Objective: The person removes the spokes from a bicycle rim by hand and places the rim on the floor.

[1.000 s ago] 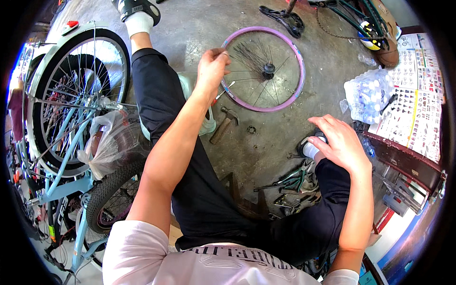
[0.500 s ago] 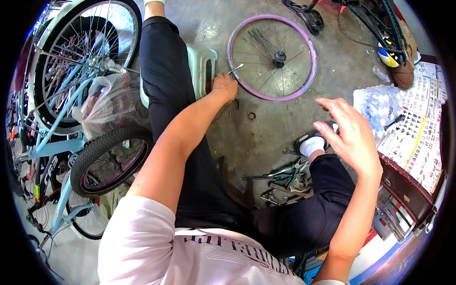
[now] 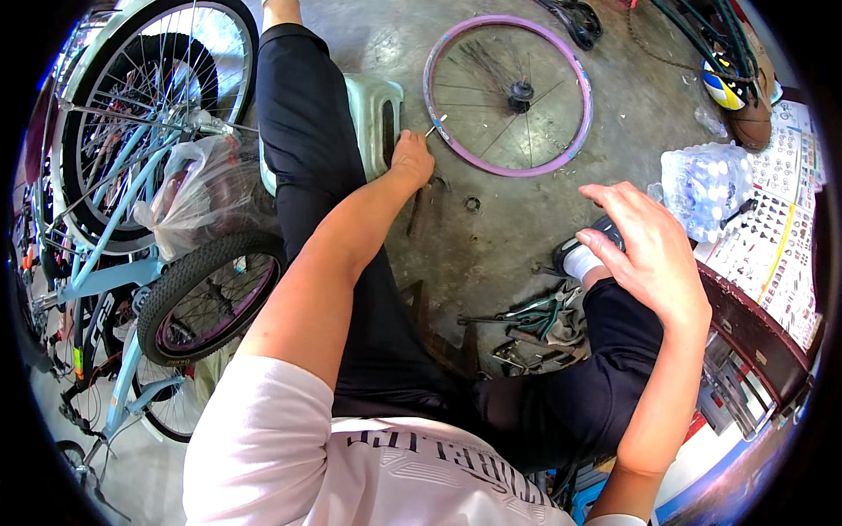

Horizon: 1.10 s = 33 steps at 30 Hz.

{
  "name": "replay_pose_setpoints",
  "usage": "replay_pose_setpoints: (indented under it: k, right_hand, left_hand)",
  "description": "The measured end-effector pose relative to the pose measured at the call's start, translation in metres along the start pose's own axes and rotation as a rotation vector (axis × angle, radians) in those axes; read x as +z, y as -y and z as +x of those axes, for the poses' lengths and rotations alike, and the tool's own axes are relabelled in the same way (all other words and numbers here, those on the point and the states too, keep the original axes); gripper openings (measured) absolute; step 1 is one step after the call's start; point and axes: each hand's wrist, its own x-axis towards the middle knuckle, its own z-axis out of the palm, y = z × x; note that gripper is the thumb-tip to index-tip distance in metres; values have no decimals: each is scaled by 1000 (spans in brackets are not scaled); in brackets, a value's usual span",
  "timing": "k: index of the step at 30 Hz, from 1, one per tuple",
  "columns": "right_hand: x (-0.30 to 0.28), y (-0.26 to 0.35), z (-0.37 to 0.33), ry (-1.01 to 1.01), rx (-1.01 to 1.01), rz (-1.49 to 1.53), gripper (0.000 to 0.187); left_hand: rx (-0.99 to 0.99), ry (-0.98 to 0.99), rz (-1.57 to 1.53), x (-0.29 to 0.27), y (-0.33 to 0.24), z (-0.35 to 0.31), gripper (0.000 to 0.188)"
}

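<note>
My left hand [image 3: 410, 158] reaches down toward the concrete floor, closed around a thin metal spoke or tool [image 3: 436, 125] whose tip points at the purple bicycle rim [image 3: 507, 167]. The rim lies flat on the floor with its hub [image 3: 522, 90] and spokes showing. A hammer [image 3: 419, 203] lies just below that hand. My right hand [image 3: 651, 250] hovers open with fingers spread above my right knee, holding nothing. I sit with both legs in black trousers.
A pale green plastic stool [image 3: 373, 114] stands beside my left leg. A light blue bicycle [image 3: 105, 219] with a plastic bag stands at left. Pliers and tools [image 3: 535, 320] lie between my feet. A pack of water bottles [image 3: 706, 188] and a printed sheet [image 3: 772, 237] are at right.
My left hand has dropped from the purple rim's edge toward the floor by the stool. My right hand has lifted and spread open. The view shifted, bringing the bicycle closer.
</note>
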Motion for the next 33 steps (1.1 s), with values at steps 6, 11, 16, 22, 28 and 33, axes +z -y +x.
replay_pose_setpoints:
  k: [6, 11, 16, 22, 28, 33]
  right_hand:
    - [1, 4, 8, -34, -54, 6, 40]
    - [1, 1, 0, -43, -55, -3, 40]
    - [-2, 3, -12, -47, -48, -3, 41]
    - [-1, 7, -22, -70, -65, -8, 41]
    - [0, -6, -33, -125, -60, -12, 42]
    - [1, -23, -41, -136, -54, -4, 42]
  left_hand:
    - [3, 51, 142, 8, 0, -8, 37]
    - [61, -249, 85, -15, -35, -27, 25]
    - [132, -372, -144, 45, -67, -47, 16]
    - [56, -401, -168, 67, -70, -38, 15]
    - [-118, -454, -183, 76, -85, -34, 11]
    - [-120, -410, -294, 82, -75, -33, 12]
